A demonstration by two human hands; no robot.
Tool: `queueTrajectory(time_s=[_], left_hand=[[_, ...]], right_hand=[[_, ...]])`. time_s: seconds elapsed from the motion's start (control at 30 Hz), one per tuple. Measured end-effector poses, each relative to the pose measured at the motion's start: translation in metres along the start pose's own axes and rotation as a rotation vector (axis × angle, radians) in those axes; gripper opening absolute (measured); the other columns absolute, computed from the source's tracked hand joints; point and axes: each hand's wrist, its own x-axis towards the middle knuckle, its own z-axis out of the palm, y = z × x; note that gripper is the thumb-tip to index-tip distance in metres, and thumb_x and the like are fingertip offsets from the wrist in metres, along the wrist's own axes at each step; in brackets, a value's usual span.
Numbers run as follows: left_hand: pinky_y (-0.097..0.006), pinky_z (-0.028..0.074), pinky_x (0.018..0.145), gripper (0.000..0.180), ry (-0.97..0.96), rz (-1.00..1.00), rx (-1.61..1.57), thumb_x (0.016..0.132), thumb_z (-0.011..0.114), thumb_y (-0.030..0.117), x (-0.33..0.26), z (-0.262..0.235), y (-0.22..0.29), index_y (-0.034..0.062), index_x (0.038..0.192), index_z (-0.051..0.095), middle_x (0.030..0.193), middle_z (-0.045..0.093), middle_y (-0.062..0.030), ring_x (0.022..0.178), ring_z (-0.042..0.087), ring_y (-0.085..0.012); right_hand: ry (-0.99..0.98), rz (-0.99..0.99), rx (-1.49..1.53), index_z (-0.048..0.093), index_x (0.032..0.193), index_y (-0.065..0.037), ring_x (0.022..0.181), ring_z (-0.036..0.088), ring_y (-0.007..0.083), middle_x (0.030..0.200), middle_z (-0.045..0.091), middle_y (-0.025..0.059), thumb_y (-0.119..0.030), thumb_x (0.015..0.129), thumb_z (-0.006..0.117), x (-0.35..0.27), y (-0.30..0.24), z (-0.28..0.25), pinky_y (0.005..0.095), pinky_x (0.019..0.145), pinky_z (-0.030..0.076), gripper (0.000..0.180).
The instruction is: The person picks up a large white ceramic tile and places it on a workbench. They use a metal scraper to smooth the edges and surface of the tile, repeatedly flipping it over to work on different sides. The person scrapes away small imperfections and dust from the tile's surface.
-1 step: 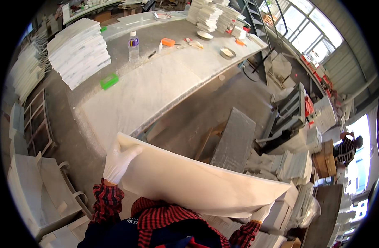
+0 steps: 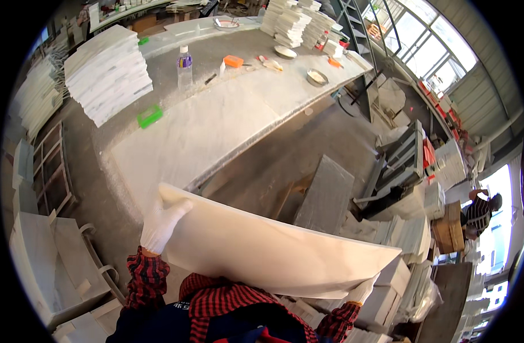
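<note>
A long pale stone slab is held up in front of my body, its long edge tilted down toward the right. My left hand, in a white glove, is closed around its left end with the thumb over the face. At the lower right corner, my right hand, gloved too, grips the slab; most of its fingers are hidden behind the stone. Beyond the slab's left end lies the pale top of a long workbench.
On the bench stand a stack of white slabs, a clear bottle, a green box, an orange box and a metal bowl. A grey slab leans beyond mine. A person is at far right.
The view has shifted very slightly, so the bench and its things sit a little differently. Both hands keep their hold on the slab.
</note>
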Motion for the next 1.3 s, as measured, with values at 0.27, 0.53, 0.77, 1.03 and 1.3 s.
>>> queueTrajectory(time_s=[0.27,0.53,0.77,1.03,1.3], left_hand=[[-0.035,0.053,0.090,0.050,0.249,-0.049,0.089,0.089,0.076,0.021,0.059,0.017,0.026,-0.0058,0.127,0.057,0.115,0.068,-0.0122,0.102,0.066,-0.0209],[-0.034,0.051,0.095,0.062,0.534,0.012,-0.002,0.093,0.072,0.022,0.121,0.032,-0.004,-0.0036,0.142,0.043,0.120,0.064,-0.0145,0.106,0.064,-0.0227],[-0.034,0.052,0.095,0.059,0.716,-0.125,0.073,0.098,0.070,0.029,0.203,0.097,0.017,-0.0040,0.143,0.049,0.131,0.060,-0.0131,0.114,0.061,-0.0217],[-0.034,0.048,0.103,0.067,0.800,-0.234,0.056,0.101,0.063,0.043,0.282,0.131,-0.031,-0.0026,0.148,0.047,0.140,0.056,-0.0132,0.124,0.057,-0.0207],[-0.033,0.050,0.097,0.067,0.837,-0.341,-0.025,0.101,0.063,0.047,0.317,0.156,-0.053,-0.0030,0.144,0.049,0.133,0.058,-0.0115,0.117,0.058,-0.0192]], right_hand=[[-0.218,-0.013,-0.080,0.053,0.147,-0.002,0.124,0.057,0.0228,0.142,0.060,0.0095,-0.053,0.107,0.045,0.109,0.004,0.143,0.0343,0.106,0.045,0.065],[-0.223,0.095,-0.461,0.044,0.145,0.017,0.137,0.049,0.0298,0.150,0.052,0.0250,-0.066,0.102,0.040,0.209,0.018,0.369,0.0363,0.116,0.035,0.094],[-0.573,-0.106,-0.457,0.045,0.153,-0.001,0.135,0.050,0.0243,0.150,0.054,0.0123,-0.053,0.109,0.039,0.289,0.042,0.561,0.0354,0.114,0.036,0.068],[-0.624,-0.043,-0.445,0.036,0.157,-0.002,0.120,0.059,0.0237,0.137,0.060,0.0166,-0.055,0.106,0.047,0.355,0.064,0.673,0.0348,0.106,0.042,0.074],[-0.717,-0.180,-0.559,0.039,0.155,-0.002,0.133,0.055,0.0319,0.147,0.056,0.0205,-0.052,0.107,0.045,0.392,0.064,0.731,0.0372,0.110,0.040,0.070]])
